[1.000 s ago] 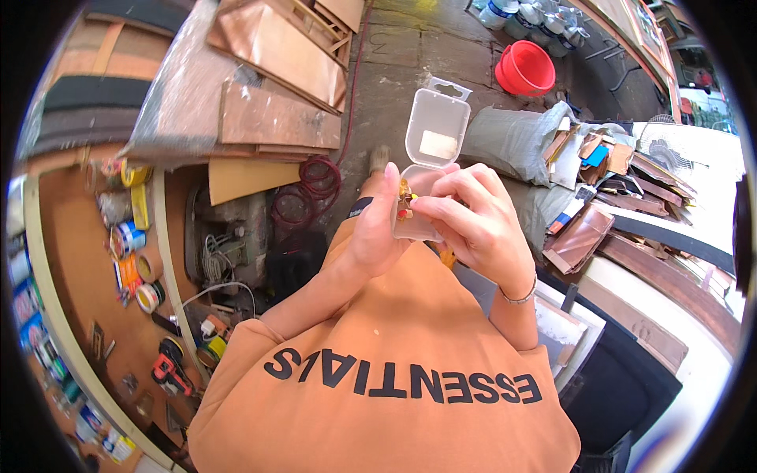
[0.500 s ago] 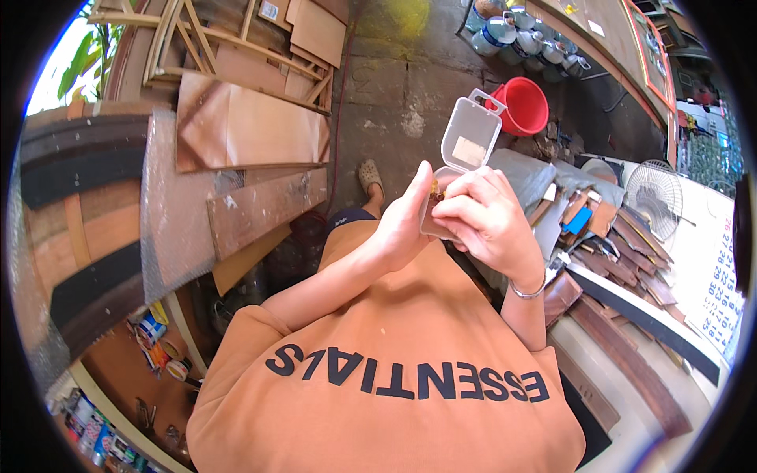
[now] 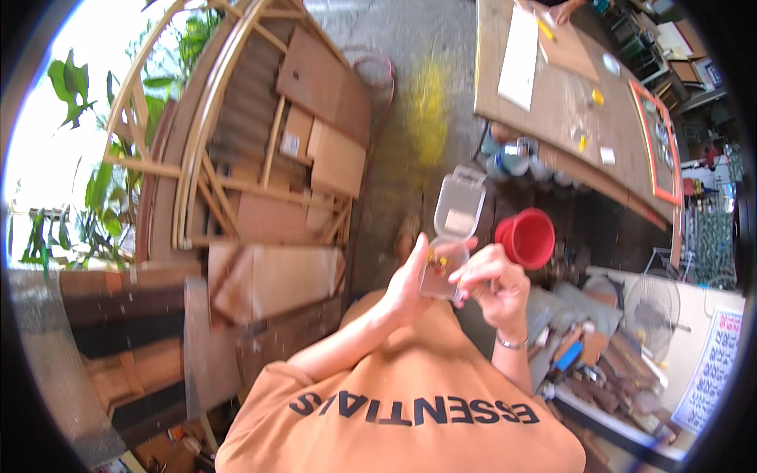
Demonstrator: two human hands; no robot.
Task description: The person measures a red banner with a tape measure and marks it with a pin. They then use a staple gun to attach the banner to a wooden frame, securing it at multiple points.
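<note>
My left hand (image 3: 405,288) is closed around a small clear plastic box (image 3: 438,288), holding it from the left and below. Its hinged lid (image 3: 460,197) stands open on the far side, with a pale label on it. Several tiny yellow and red pieces (image 3: 436,262) lie inside; their kind is too small to make out. At the box's right edge is my right hand (image 3: 501,285), thumb and fingertips pinched together. Whatever is between those fingertips is too small to name. A metal bracelet (image 3: 511,343) circles the right wrist.
Just beyond my right hand stands a red bucket (image 3: 527,238). A wooden worktable (image 3: 544,98) at the far right has another person's hand (image 3: 566,11) at its far edge. Wooden frames and panels (image 3: 268,288) lean at the left. Wood scraps (image 3: 611,366) and a fan (image 3: 653,303) are at right.
My view has tilted up, bringing in more of the worktable and the other person's hand. My right hand has drawn back from inside the box to its right edge, fingertips pinched.
</note>
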